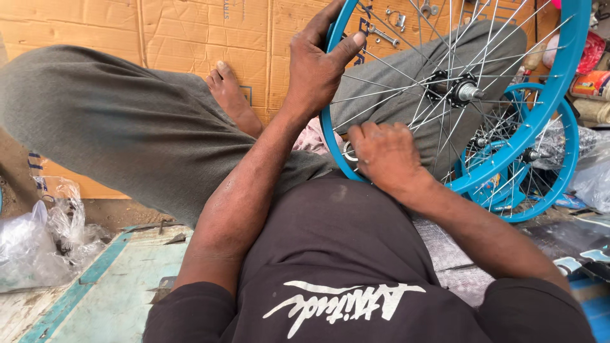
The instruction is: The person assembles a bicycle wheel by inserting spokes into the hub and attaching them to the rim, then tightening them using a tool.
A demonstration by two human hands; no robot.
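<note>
Flattened cardboard [159, 38] covers the floor where I sit cross-legged. Blue wheel [559, 95] stands upright on my lap, hub [460, 91] to the right; a second blue wheel [546, 184] lies behind it. Left hand [318, 63] clamps the rim's upper arc, thumb over the edge. Right hand [384, 152] is curled at the lower rim, on what looks like a small tool at a spoke end; exact grip unclear. Judgement: keep the rim steady, work in small turns, check spoke tension evenly.

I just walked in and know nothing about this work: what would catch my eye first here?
The big blue spoked wheel at upper right, resting on the seated person's lap. The left hand grips its rim at the top, while the right hand works at the lower rim. A smaller blue wheel lies behind it.
</note>
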